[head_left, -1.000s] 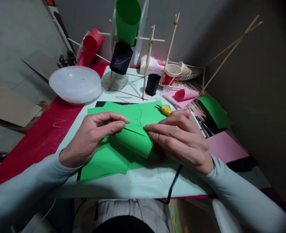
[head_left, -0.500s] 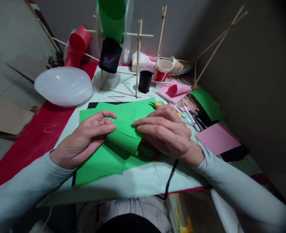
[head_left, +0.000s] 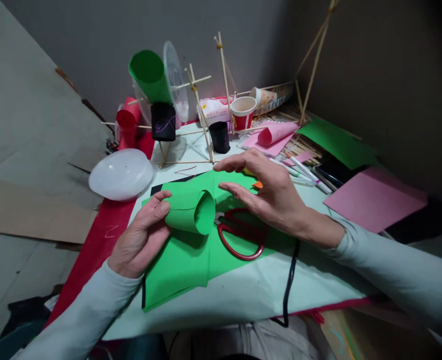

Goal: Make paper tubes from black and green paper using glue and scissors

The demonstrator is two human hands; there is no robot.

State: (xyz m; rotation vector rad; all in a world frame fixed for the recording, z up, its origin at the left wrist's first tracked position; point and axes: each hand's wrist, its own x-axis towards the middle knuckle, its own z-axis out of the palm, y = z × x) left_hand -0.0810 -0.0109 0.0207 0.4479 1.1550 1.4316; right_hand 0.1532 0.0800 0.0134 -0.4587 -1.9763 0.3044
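My left hand (head_left: 145, 232) pinches the left end of a rolled green paper tube (head_left: 183, 215), its open end facing right. The tube is held just above several flat green paper sheets (head_left: 179, 270). My right hand (head_left: 269, 190) is raised to the right of the tube, thumb and fingers apart, holding nothing. Below it, red-handled scissors (head_left: 241, 242) lie on the green sheets, their blade tips hidden behind the tube. A small orange piece (head_left: 257, 185) shows beside the right thumb.
Behind stands a thin-stick frame (head_left: 204, 120) carrying a green paper cylinder (head_left: 151, 77) and a black one (head_left: 163, 122). A white plastic bowl (head_left: 121, 172) is at left. A red paper cup (head_left: 243, 112), markers (head_left: 311, 172) and pink paper (head_left: 374, 200) lie right. A black cord (head_left: 290, 285) crosses the front edge.
My right hand has let go of the green paper and moved up and right, its fingers opening. The tube's round end and the scissors now show. The view has shifted.
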